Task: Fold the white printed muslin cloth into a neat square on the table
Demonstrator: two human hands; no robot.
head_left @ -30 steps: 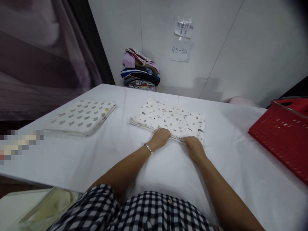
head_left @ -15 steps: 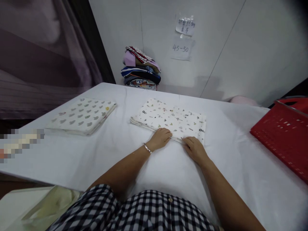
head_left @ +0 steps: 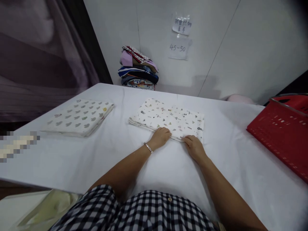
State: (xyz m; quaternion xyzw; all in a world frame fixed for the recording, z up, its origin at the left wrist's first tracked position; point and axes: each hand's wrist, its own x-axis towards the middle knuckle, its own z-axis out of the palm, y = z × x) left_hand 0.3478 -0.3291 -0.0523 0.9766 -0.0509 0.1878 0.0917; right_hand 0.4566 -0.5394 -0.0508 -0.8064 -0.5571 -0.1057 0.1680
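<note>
A folded white cloth [head_left: 168,117] with small scattered prints lies flat on the white-covered table [head_left: 106,157] in front of me. Its layered near edge is between the fingers of my left hand [head_left: 160,138], which wears a bracelet at the wrist. A short way to the right, my right hand [head_left: 194,147] pinches the same edge close to the near right corner. My thumbs and the undersides of both grips are partly hidden. Off to the left rests a second folded cloth [head_left: 77,117], white with grey rounded shapes, touched by neither hand.
A red perforated basket [head_left: 279,131] stands at the table's right side. Behind the far edge, against the wall, rises a pile of folded fabrics [head_left: 139,69]. Paper notes [head_left: 180,48] hang on the wall. A blurred-out object lies at the left table edge, above a pale container [head_left: 38,208].
The view has shifted slightly, so the scene sits a little further left. Both hands stay on the cloth's near edge with hardly any movement.
</note>
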